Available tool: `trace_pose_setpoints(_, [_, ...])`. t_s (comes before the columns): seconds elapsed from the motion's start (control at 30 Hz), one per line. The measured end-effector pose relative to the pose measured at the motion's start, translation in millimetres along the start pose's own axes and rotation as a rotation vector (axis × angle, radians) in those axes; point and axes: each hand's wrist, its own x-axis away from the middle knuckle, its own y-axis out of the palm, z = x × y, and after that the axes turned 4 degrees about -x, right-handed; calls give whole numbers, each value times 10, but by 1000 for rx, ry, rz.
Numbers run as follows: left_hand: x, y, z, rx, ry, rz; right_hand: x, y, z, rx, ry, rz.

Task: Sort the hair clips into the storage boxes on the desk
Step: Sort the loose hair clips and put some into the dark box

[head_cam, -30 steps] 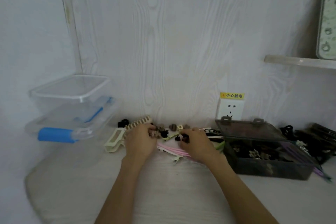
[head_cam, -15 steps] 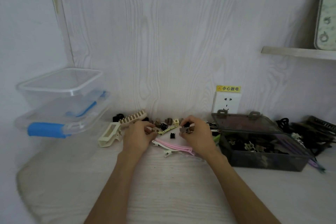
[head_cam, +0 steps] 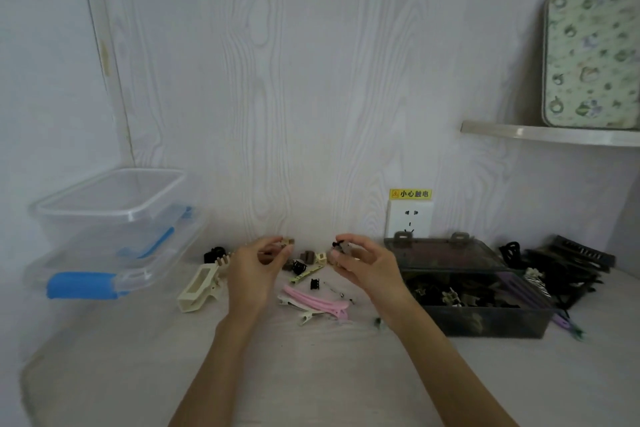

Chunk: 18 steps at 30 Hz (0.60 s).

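1. Loose hair clips (head_cam: 313, 270) lie on the desk (head_cam: 311, 367) against the back wall, just left of the dark storage box (head_cam: 485, 319).
2. Left hand (head_cam: 254, 274) is raised over the left part of the pile, thumb and forefinger pinching a small brown claw clip (head_cam: 287, 241).
3. Right hand (head_cam: 367, 269) is raised just left of the dark storage box, fingers curled round a small clip (head_cam: 341, 248); it appears grey-brown, but blur makes this uncertain.
4. Pink duckbill clips (head_cam: 317, 302) lie left of the dark box, nearer the camera than the pile; a cream claw clip (head_cam: 199, 288) lies further left.
5. The dark box stands with its lid (head_cam: 446, 253) raised and holds assorted clips.
6. Stacked clear storage boxes (head_cam: 110, 229) sit well left of the dark box.
7. A wall socket (head_cam: 410, 222) is mounted just behind the dark box.
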Motion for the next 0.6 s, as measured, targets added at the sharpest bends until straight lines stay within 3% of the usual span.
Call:
trace_pose_setpoints(0.13, [97,126,174,83,52,-51,191,-415,-327,586,-253,-103])
trace_pose_setpoints(0.3, [273,589,804,144,183,-363,330,-1185,-694,1141,-200,-4])
trace_pose_setpoints(0.4, [368,905,1132,72,260,-498,358,-1411,-743,1217,-149,34])
trace_pose_setpoints(0.6, [482,1270,1270,-89,223,-604,399,-1672,-740,1147,-54,43])
